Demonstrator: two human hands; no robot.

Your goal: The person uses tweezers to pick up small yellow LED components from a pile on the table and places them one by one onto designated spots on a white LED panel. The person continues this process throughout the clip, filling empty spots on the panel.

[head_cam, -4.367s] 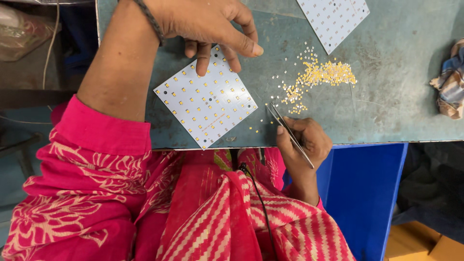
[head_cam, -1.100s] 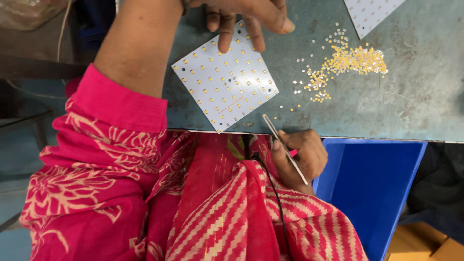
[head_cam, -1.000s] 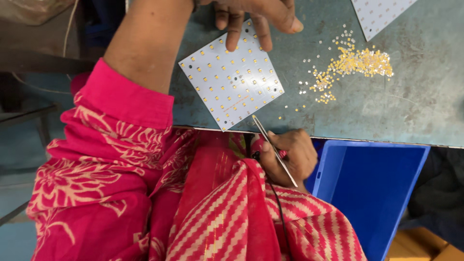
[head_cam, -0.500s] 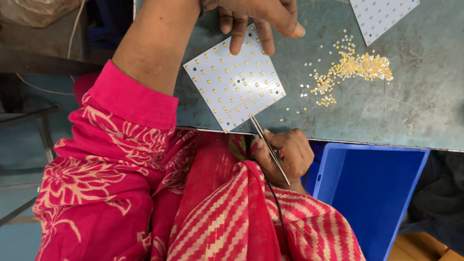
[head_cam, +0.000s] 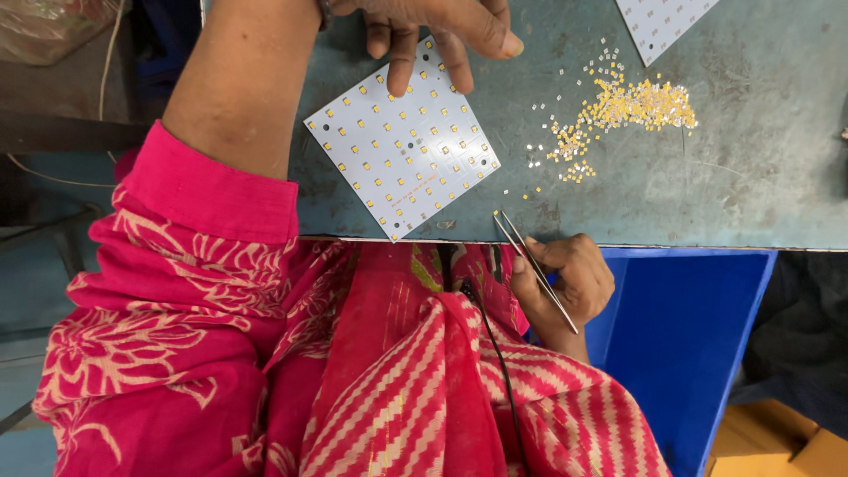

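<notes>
Two hands at work: left hand (head_cam: 442, 26) fingertips pressed flat on board (head_cam: 402, 150), which lies just inside table (head_cam: 751, 177) edge. Right hand (head_cam: 565, 283) below that edge pinches tweezers (head_cam: 534, 269), tips near board's corner. Chip pile (head_cam: 632, 106) right of board, bare tabletop between. Blue bin (head_cam: 698, 344) below edge.

I'm pinning a white square board (head_cam: 402, 150), studded with yellow chips, flat near the table edge, while pinching thin tweezers (head_cam: 534, 269) slantwise.
</notes>
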